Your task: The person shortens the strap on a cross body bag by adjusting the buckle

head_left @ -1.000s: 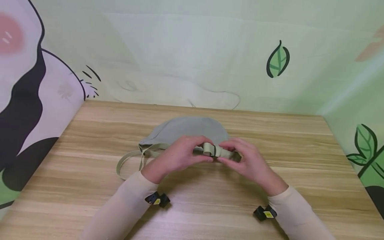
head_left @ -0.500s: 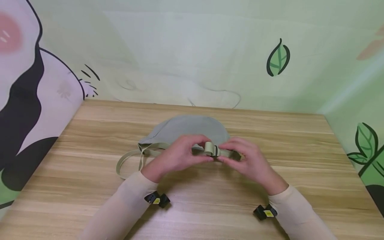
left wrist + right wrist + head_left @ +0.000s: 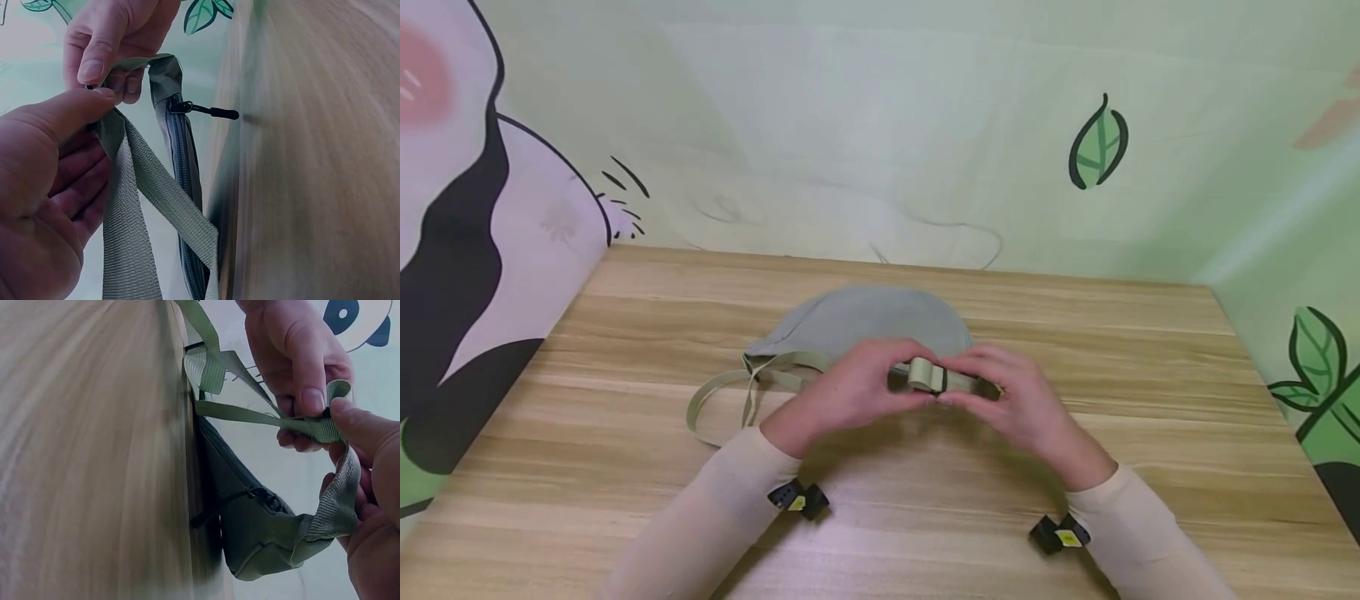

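Note:
A grey waist bag (image 3: 865,317) lies on the table beyond both hands, its webbing strap (image 3: 128,212) running up to them. My left hand (image 3: 861,383) pinches the strap between thumb and fingers, beside a small folded loop (image 3: 921,374) that stands up. From the other side my right hand (image 3: 1011,396) pinches the strap close to a dark strap slider (image 3: 943,379). The fingertips of the two hands nearly meet there. In the right wrist view, the strap curves from my right hand (image 3: 381,481) to the bag's end. A black zipper pull (image 3: 224,113) sticks out from the bag.
Loose strap coils (image 3: 703,408) lie on the wooden table (image 3: 1142,367) left of the bag. A printed backdrop (image 3: 880,133) rises behind the table's far edge and along both sides. Small black cameras (image 3: 1060,534) sit at the sleeves' cuffs.
The slider has shifted slightly right relative to the folded loop, and the pale webbing to its right lies flatter. My right hand has edged left. Both hands keep their pinch on the strap.

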Action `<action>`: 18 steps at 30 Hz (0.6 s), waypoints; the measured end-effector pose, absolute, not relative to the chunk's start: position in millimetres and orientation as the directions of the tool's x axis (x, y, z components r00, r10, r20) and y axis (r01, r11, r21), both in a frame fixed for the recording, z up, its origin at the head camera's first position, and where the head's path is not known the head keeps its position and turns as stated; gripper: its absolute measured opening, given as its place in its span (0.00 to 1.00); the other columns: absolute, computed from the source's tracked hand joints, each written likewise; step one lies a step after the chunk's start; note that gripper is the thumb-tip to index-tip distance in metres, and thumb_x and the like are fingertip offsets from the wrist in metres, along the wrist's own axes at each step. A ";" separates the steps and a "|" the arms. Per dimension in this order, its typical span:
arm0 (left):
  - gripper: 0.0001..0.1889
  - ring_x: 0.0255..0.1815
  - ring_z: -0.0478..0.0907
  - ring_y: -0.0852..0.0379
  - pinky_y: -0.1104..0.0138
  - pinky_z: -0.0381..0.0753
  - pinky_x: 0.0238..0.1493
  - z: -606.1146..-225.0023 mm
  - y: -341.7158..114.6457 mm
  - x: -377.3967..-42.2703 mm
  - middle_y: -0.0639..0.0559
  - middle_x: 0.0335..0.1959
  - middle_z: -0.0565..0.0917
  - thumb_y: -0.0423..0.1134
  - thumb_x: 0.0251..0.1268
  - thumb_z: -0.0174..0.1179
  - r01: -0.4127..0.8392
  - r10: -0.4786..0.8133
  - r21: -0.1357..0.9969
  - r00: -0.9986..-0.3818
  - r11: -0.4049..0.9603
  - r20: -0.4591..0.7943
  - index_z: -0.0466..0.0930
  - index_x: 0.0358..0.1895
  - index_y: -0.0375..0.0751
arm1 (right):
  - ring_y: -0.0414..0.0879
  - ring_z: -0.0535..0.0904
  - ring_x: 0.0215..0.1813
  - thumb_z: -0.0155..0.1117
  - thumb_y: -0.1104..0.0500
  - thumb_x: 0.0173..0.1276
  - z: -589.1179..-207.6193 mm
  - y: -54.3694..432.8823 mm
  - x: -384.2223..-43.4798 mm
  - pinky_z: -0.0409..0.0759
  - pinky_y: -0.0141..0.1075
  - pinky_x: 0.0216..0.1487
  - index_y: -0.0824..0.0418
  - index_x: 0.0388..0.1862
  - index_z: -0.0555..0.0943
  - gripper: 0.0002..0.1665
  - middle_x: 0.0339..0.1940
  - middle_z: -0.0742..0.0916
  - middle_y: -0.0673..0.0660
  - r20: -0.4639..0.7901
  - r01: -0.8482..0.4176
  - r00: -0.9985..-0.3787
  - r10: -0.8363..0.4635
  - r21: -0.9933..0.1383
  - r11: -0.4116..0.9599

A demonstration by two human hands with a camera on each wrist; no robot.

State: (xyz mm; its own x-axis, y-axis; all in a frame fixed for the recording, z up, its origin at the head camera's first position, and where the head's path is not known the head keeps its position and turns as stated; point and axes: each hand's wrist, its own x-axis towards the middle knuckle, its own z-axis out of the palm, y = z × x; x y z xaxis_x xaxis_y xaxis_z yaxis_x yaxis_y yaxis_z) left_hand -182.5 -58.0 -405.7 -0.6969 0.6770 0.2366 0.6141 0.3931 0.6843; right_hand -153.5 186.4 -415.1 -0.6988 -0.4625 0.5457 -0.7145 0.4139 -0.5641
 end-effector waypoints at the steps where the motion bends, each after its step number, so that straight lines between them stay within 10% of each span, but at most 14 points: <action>1: 0.19 0.57 0.88 0.55 0.59 0.87 0.63 -405.7 -57.6 -182.6 0.51 0.55 0.91 0.39 0.67 0.77 0.623 0.676 0.673 -0.695 0.399 0.243 0.87 0.58 0.42 | 0.49 0.89 0.45 0.85 0.71 0.54 -414.3 186.1 -153.1 0.82 0.24 0.51 0.65 0.53 0.91 0.25 0.44 0.92 0.57 0.539 -0.708 -0.706 -0.460 -0.564 0.425; 18: 0.15 0.52 0.88 0.53 0.57 0.87 0.60 -409.8 -63.1 -183.7 0.50 0.49 0.92 0.40 0.67 0.76 0.709 0.669 0.519 -0.676 0.477 0.308 0.88 0.53 0.41 | 0.39 0.82 0.42 0.86 0.67 0.57 -409.4 192.8 -152.2 0.82 0.31 0.41 0.62 0.50 0.91 0.21 0.43 0.93 0.55 0.484 -0.647 -0.763 -0.429 -0.582 0.493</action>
State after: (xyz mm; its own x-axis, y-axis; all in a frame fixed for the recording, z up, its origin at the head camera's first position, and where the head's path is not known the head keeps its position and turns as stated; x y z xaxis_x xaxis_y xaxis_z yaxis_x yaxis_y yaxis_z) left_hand -183.7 -63.1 -409.8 -0.6762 0.6690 0.3085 0.7090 0.4771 0.5194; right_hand -152.2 192.8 -409.4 -0.7628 -0.4288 0.4840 -0.6465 0.4930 -0.5822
